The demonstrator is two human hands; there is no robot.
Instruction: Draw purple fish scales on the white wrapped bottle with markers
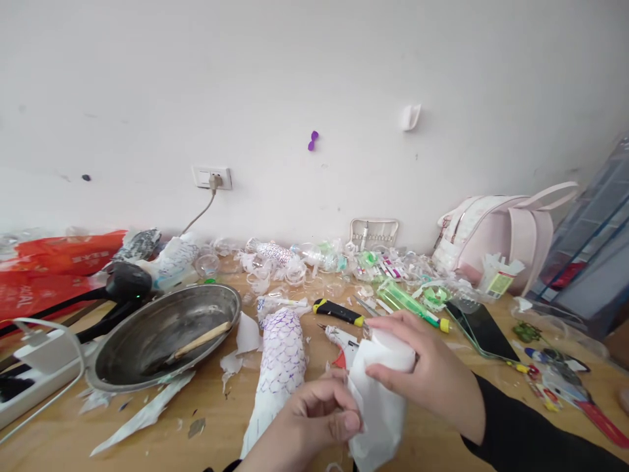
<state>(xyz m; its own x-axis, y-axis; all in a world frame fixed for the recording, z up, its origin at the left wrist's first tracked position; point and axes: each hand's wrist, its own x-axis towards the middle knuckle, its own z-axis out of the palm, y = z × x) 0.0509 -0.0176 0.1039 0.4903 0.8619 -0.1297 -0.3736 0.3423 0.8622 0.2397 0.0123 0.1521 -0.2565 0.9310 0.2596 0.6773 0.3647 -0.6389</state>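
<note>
My right hand [417, 360] is wrapped round the upper part of a white paper roll [381, 419], thumb in front and fingers behind. With thumb and fingertips pressed together, my left hand [329, 419] pinches the left edge of that roll. Just left of my hands lies a white paper form [281, 354] with purple scales drawn on it. A white and red glue gun [343, 344] is right behind my hands, partly hidden by the roll. Beyond it lies a black and yellow cutter [339, 312].
On the left stand a metal bowl [236, 298] with a brush [201, 341] and a power strip [14, 403]. Plastic scraps line the wall. At the right are a phone [481, 328], a pink bag [491, 229] and red-handled scissors [599, 419].
</note>
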